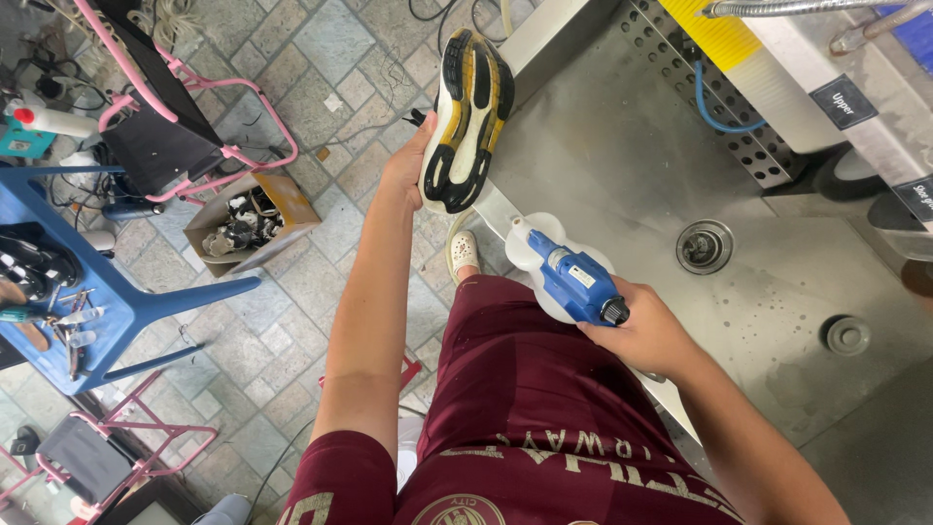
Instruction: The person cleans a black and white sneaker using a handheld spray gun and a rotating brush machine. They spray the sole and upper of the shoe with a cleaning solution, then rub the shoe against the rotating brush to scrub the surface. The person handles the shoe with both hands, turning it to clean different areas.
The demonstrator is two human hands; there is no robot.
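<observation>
A sneaker (466, 122) is gripped sole-up by the closed fingers of the left hand (406, 167) just left of the steel sink (622, 146), while a blue spray gun (575, 282) is clasped in the right hand (646, 335) over the sink's near edge, the sole appearing dry and unsprayed as yet.

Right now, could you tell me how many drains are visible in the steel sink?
2: an open round drain mid-basin, and a capped one nearer the right; others may be hidden.

I saw an evenly bright, diffuse daylight view with soft, faint shadows. The steel sink (622, 146) gave dull glare on the far right. Focus was sharp throughout; edges bowed slightly from the wide lens.
</observation>
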